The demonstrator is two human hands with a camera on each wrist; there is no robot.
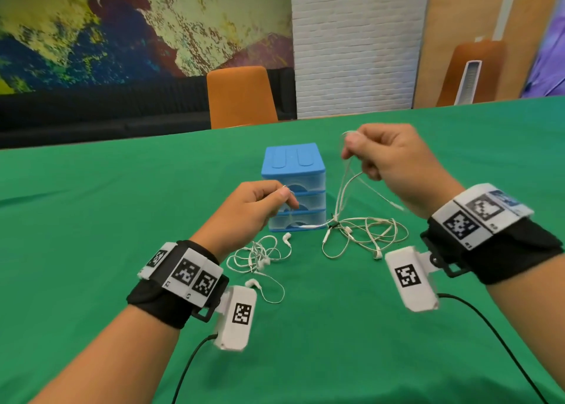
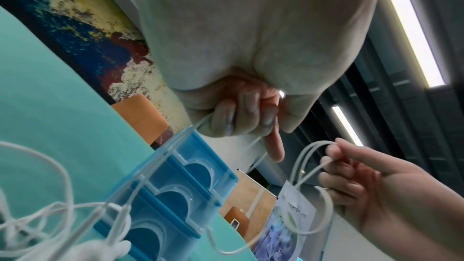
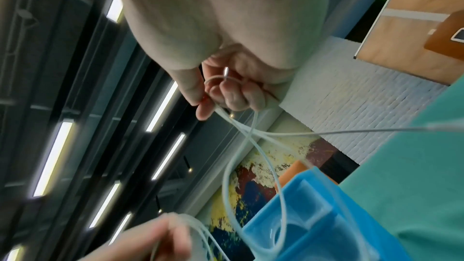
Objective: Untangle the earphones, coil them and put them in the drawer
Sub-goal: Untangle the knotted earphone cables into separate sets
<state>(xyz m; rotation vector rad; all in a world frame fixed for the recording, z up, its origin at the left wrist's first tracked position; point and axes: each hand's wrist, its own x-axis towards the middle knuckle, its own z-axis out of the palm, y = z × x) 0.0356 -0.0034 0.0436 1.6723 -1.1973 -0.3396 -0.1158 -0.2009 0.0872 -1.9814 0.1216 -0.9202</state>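
White earphone cords [image 1: 365,231] lie tangled on the green table in front of a small blue three-drawer box [image 1: 293,186]; all drawers look closed. My right hand [image 1: 360,151] is raised above the box's right side and pinches loops of cord [image 3: 241,124] that hang down to the tangle. My left hand [image 1: 282,197], lower and in front of the drawers, pinches another strand [image 2: 253,144] running to the same knot [image 1: 331,224]. A second tangled pair of earphones [image 1: 260,258] lies loose near my left wrist.
The green table [image 1: 91,220] stretches wide on every side of the box. An orange chair [image 1: 240,96] stands behind the far edge. Black cables trail from both wrist cameras toward the near edge.
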